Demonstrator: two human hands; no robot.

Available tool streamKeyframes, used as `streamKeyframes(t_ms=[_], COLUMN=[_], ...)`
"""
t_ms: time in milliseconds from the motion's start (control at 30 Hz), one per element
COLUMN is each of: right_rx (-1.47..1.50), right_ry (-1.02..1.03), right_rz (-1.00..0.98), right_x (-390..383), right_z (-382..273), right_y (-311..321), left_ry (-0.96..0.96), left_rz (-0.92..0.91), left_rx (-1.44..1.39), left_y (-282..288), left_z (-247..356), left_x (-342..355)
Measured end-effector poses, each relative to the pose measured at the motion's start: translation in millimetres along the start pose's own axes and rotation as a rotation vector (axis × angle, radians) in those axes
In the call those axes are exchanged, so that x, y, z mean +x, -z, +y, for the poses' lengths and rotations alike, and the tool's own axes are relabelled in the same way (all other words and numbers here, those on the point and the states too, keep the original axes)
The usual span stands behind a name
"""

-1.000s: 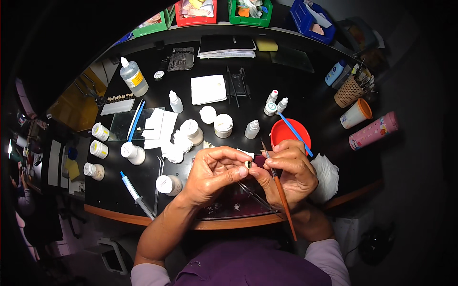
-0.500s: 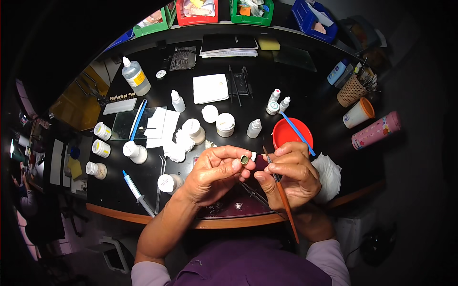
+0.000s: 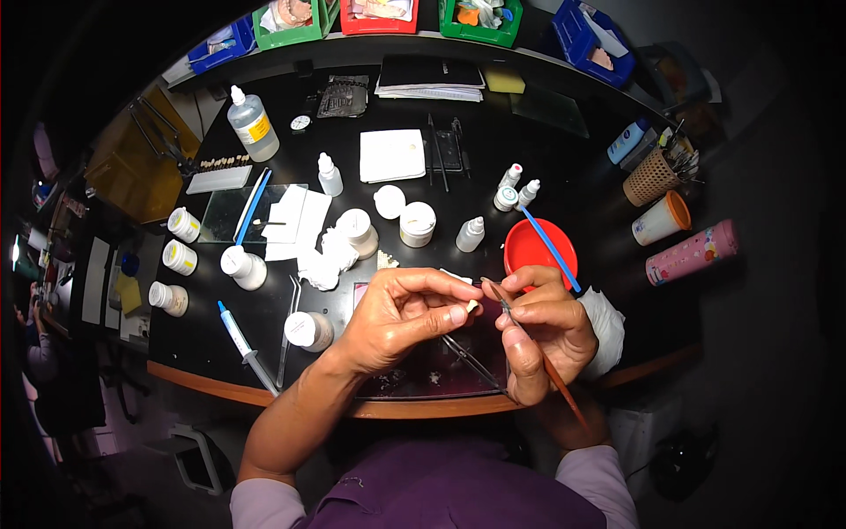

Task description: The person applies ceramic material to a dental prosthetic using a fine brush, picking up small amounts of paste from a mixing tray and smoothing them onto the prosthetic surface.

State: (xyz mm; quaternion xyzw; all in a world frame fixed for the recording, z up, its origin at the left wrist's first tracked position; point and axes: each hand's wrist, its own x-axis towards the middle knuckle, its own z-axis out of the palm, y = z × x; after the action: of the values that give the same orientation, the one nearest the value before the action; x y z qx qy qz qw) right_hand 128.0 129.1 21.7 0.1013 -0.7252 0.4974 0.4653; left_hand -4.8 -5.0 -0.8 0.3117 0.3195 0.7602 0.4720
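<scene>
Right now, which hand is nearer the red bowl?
Right. The right hand sits just below the red bowl, fingers holding a thin brush. The left hand is farther left, pinching a small tooth-like piece.

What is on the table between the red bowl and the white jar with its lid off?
In the head view, one small white dropper bottle stands between the red bowl and the open white jar. The black table is otherwise bare along that stretch.
</scene>
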Motion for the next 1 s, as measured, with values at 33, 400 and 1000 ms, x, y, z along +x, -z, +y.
streamKeyframes(t_ms=[33,400,1000], right_rx=[0.101,0.065,-0.219], right_ry=[-0.026,0.016,0.055], right_rz=[0.022,-0.078,-0.132], right_x=[-1.7,-5.0,-4.9], right_z=[1.3,0.2,-14.3], right_y=[-0.4,4.3,7.3], left_ry=[0.007,-0.073,0.002], left_rz=[0.009,-0.022,0.015], left_rx=[0.060,0.200,0.218], left_y=[0.0,3.2,1.0], left_z=[0.3,3.5,14.1], left_x=[0.5,2.3,-3.6])
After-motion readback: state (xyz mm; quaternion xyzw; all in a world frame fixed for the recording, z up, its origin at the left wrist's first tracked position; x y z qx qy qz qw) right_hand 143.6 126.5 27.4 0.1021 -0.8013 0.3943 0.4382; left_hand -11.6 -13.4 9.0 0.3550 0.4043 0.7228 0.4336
